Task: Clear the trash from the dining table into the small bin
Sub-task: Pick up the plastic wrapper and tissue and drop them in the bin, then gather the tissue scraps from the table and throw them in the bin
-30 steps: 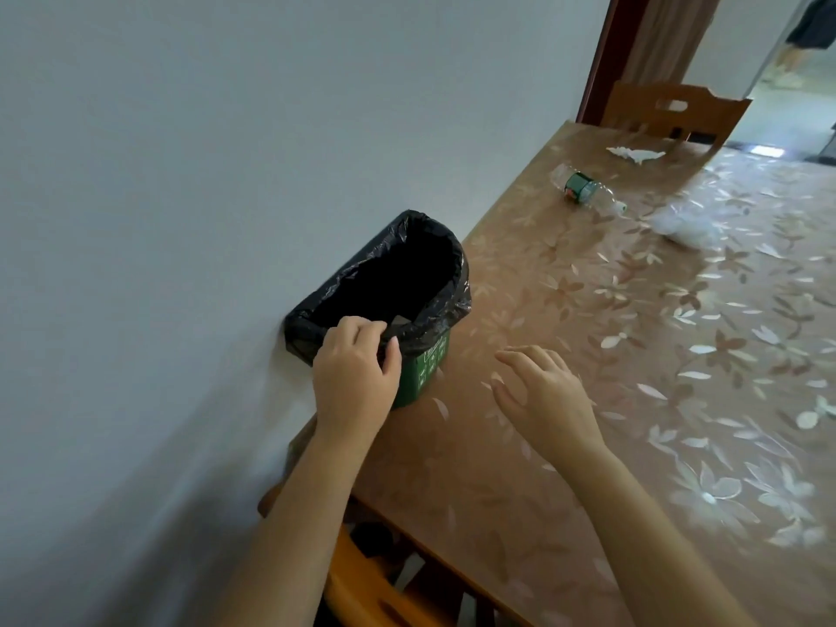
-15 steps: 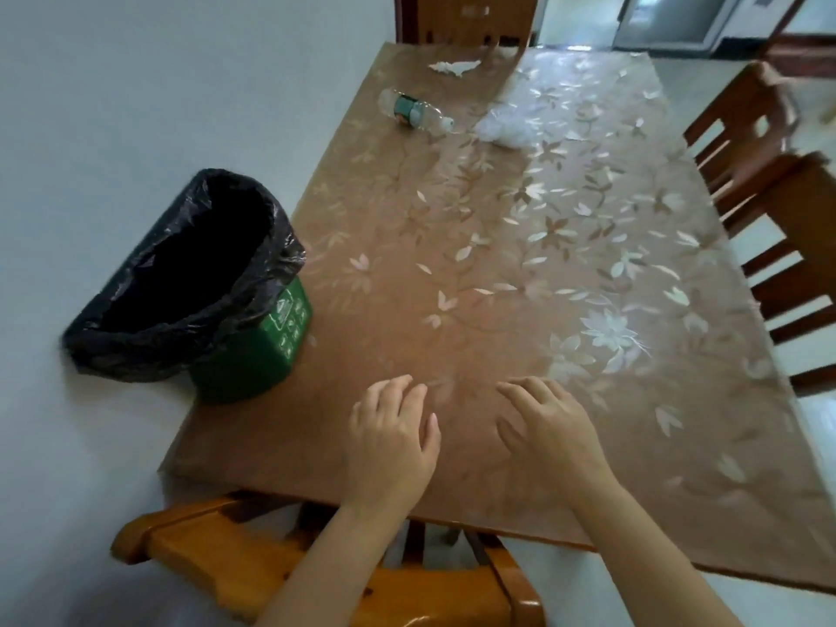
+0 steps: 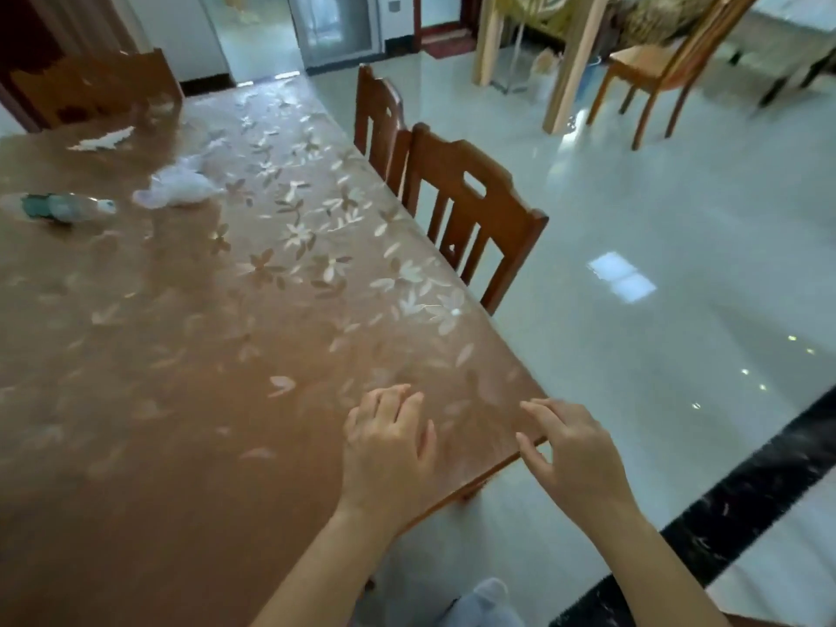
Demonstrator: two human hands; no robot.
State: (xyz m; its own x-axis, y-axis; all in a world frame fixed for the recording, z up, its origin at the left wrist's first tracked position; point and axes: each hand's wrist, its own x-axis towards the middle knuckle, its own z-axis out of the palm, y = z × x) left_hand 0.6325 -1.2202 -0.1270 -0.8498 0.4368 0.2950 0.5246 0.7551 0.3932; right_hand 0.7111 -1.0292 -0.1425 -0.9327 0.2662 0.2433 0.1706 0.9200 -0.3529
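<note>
Loosely curled, left hand [image 3: 387, 450] and right hand [image 3: 574, 454] hold nothing; bottle [image 3: 59, 206] blurred, cropped.

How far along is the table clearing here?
Nothing looks cleared yet. The plastic bottle, the crumpled white bag and the white paper scrap all lie on the table, far from the hands. Nothing is in hand: the left hand and right hand are empty by the near corner. All three remain; the bin is out of view.

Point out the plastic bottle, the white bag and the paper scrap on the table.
plastic bottle [image 3: 49, 206]: head view, green label.
white bag [image 3: 181, 187]: head view, crumpled middle.
paper scrap [image 3: 106, 140]: head view, its middle.
</note>
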